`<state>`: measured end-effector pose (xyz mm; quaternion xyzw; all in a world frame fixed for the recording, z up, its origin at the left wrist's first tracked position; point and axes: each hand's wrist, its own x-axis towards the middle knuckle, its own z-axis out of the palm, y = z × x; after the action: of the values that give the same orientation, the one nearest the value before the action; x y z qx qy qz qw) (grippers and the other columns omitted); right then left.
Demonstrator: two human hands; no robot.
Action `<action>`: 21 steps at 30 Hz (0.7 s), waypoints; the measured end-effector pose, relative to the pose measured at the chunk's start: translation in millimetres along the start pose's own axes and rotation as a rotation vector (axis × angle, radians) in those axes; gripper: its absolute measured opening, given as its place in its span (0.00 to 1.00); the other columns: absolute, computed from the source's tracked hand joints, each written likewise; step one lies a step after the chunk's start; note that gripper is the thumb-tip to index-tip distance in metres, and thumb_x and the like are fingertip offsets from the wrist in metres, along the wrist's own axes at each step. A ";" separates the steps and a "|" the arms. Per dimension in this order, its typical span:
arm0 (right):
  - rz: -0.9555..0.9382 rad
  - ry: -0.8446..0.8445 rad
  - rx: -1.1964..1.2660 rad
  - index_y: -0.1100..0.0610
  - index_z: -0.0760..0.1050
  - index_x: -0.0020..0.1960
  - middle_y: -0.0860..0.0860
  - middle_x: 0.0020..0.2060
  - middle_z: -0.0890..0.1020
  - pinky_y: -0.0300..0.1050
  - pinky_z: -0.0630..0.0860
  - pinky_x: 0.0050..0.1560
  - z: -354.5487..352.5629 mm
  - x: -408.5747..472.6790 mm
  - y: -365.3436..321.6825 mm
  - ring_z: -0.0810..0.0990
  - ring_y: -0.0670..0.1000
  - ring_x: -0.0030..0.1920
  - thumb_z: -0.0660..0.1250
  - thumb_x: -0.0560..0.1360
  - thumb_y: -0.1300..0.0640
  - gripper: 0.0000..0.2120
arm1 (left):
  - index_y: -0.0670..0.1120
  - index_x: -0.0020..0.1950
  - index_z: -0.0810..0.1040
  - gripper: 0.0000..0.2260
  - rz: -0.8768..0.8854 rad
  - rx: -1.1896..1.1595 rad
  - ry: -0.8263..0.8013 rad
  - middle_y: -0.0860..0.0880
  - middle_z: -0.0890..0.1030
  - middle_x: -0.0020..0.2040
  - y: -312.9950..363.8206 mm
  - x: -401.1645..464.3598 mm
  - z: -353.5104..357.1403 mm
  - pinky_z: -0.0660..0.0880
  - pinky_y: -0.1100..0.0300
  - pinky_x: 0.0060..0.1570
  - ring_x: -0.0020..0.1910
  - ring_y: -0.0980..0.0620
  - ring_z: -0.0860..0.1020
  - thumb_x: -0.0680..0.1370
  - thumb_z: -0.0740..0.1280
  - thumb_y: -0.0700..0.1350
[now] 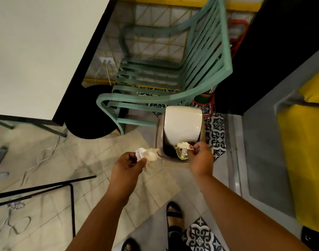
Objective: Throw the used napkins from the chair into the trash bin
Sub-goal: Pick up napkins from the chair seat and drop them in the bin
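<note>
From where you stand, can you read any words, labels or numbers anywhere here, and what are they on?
No text here can be read for certain.
Napkin in the right hand, over the bin: a greenish print, too blurred to read.
Red and green can behind the chair: a label patch, too small to read.
Napkin in the left hand: no print visible.

You've got a teal slatted chair (160, 77), cream swing-lid trash bin (182, 127), white crumpled napkin (147, 153), black-and-white patterned floor tiles (216, 131), yellow cushion (307, 160), white tabletop (37, 51).
</note>
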<state>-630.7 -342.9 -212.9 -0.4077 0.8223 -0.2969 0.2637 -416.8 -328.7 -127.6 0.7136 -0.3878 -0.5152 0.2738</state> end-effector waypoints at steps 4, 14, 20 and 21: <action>0.034 -0.002 0.021 0.58 0.70 0.42 0.54 0.37 0.76 0.41 0.64 0.38 14.3 2.1 -2.7 0.73 0.53 0.37 0.70 0.72 0.59 0.09 | 0.52 0.48 0.79 0.04 -0.022 0.063 -0.015 0.50 0.84 0.44 -5.1 4.6 9.5 0.80 0.47 0.54 0.46 0.51 0.83 0.75 0.71 0.47; 0.164 -0.171 0.258 0.49 0.70 0.43 0.52 0.43 0.80 0.58 0.81 0.43 14.0 -0.3 16.1 0.81 0.56 0.45 0.71 0.71 0.56 0.09 | 0.47 0.54 0.77 0.10 -0.047 0.150 -0.037 0.48 0.82 0.47 1.0 13.7 53.1 0.80 0.51 0.53 0.47 0.50 0.81 0.75 0.71 0.47; 0.200 -0.191 0.450 0.55 0.73 0.48 0.52 0.44 0.80 0.49 0.82 0.34 -17.9 -9.1 26.4 0.82 0.56 0.42 0.67 0.75 0.62 0.04 | 0.46 0.52 0.76 0.07 0.015 0.260 -0.030 0.50 0.79 0.45 11.3 36.2 103.5 0.71 0.62 0.40 0.43 0.52 0.77 0.76 0.69 0.45; 0.201 -0.188 0.463 0.55 0.73 0.47 0.52 0.44 0.80 0.47 0.82 0.33 -23.4 -11.0 29.7 0.83 0.56 0.41 0.66 0.76 0.62 0.04 | 0.47 0.51 0.76 0.06 0.026 0.298 -0.027 0.50 0.78 0.44 12.3 40.3 111.2 0.71 0.62 0.41 0.43 0.51 0.77 0.76 0.68 0.44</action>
<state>-656.0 -312.8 -215.6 -0.2784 0.7407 -0.4103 0.4532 -518.7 -368.1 -174.5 0.7341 -0.4729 -0.4581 0.1663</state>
